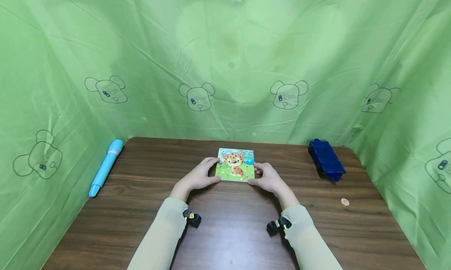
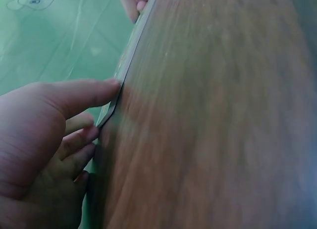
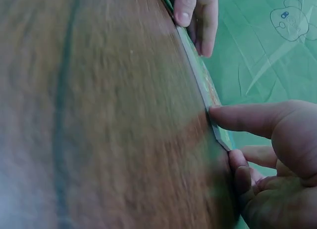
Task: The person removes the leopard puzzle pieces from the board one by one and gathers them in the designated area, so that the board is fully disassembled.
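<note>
A small square picture board [image 1: 235, 166] with a spotted cartoon leopard on a green and blue ground is at the back middle of the table. My left hand [image 1: 202, 174] grips its left side, with the thumb at the near edge and the fingers along the side. On the opposite side my right hand [image 1: 267, 178] holds it the same way. Both wrist views show the board's thin pale edge [image 3: 197, 73] close to the wood. Whether it lies flat or is slightly raised, I cannot tell.
A light blue marker-shaped tube [image 1: 106, 168] lies along the left edge of the brown wooden table [image 1: 225, 223]. At the back right sits a dark blue plastic box [image 1: 327, 160], with a small pale disc [image 1: 345, 202] nearer. Green cloth [image 1: 232, 58] encloses the back and sides.
</note>
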`<state>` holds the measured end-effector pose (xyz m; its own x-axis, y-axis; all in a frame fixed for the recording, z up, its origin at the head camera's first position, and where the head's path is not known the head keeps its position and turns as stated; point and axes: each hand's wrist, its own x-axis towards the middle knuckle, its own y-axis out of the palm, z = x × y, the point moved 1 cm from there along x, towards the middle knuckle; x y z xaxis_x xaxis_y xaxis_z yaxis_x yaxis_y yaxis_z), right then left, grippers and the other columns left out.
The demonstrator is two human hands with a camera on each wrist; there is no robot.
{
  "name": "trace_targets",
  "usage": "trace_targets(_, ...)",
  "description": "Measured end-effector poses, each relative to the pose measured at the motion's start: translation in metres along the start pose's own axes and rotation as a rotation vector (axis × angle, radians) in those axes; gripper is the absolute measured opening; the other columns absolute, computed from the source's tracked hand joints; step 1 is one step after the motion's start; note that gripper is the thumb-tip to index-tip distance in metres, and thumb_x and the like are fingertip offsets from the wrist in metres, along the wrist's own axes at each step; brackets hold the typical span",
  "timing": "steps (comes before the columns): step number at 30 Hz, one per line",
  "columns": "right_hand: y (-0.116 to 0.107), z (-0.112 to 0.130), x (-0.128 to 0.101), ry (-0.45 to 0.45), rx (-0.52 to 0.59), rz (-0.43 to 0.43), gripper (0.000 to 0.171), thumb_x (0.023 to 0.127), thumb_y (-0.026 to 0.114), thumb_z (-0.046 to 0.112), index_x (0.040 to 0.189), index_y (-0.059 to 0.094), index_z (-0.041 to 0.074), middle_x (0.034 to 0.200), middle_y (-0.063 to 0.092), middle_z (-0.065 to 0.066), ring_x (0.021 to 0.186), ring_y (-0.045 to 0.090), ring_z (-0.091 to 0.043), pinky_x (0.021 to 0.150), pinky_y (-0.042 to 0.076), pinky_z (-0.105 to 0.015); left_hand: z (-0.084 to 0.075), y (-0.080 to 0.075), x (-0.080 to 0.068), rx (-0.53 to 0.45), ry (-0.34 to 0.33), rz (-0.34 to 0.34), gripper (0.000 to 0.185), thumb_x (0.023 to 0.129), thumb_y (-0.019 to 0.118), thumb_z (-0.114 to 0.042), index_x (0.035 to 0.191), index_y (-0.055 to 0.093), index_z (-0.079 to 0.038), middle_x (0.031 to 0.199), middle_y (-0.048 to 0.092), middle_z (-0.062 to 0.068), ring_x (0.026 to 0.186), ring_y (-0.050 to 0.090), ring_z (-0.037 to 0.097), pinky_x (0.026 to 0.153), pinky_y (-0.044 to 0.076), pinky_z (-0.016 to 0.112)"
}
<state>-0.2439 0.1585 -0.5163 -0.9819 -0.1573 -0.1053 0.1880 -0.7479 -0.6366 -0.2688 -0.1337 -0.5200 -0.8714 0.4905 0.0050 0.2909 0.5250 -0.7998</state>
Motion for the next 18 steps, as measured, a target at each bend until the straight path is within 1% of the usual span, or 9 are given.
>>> trace_targets(5, 0.004, 0.006, -0.007, -0.028, -0.03, 0.002, 0.08, 0.078, 0.088, 0.018, 0.146, 0.05, -0.003, 0.119, 0.059, -0.013, 0.109, 0.056, -0.025, 0.096, 0.047, -0.044, 0.003, -0.004, -0.012, -0.017, -0.01, 0.03, 0.075, 0.094, 0.072, -0.036, 0.157, 0.037, -0.012, 0.159, 0.033, 0.01, 0.146, 0.034, 0.026, 0.116, 0.033, 0.048)
trace_targets(9, 0.01, 0.011, -0.013, -0.047, -0.041, 0.003, 0.08, 0.076, 0.09, 0.016, 0.143, 0.053, -0.004, 0.115, 0.06, -0.013, 0.105, 0.057, -0.024, 0.094, 0.048, -0.044, 0.004, -0.007, -0.02, -0.031, -0.012, 0.024, 0.07, 0.095, 0.072, -0.033, 0.154, 0.043, -0.012, 0.157, 0.036, 0.01, 0.144, 0.036, 0.025, 0.116, 0.033, 0.048)
trace_targets(14, 0.024, 0.023, -0.018, -0.03, -0.014, 0.001, 0.083, 0.071, 0.093, 0.015, 0.142, 0.054, -0.005, 0.108, 0.059, -0.011, 0.098, 0.056, -0.021, 0.089, 0.049, -0.039, 0.011, -0.011, -0.032, -0.024, -0.015, -0.018, 0.068, 0.092, 0.074, -0.034, 0.15, 0.048, -0.01, 0.153, 0.041, 0.01, 0.142, 0.039, 0.027, 0.115, 0.035, 0.051)
trace_targets(18, 0.036, 0.033, -0.02, -0.038, -0.008, 0.027, 0.086, 0.069, 0.094, 0.013, 0.143, 0.053, -0.005, 0.105, 0.056, -0.011, 0.095, 0.053, -0.021, 0.084, 0.047, -0.035, 0.018, -0.015, -0.041, -0.015, -0.013, -0.082, 0.067, 0.09, 0.076, -0.035, 0.146, 0.052, -0.007, 0.148, 0.047, 0.01, 0.139, 0.044, 0.029, 0.113, 0.037, 0.051)
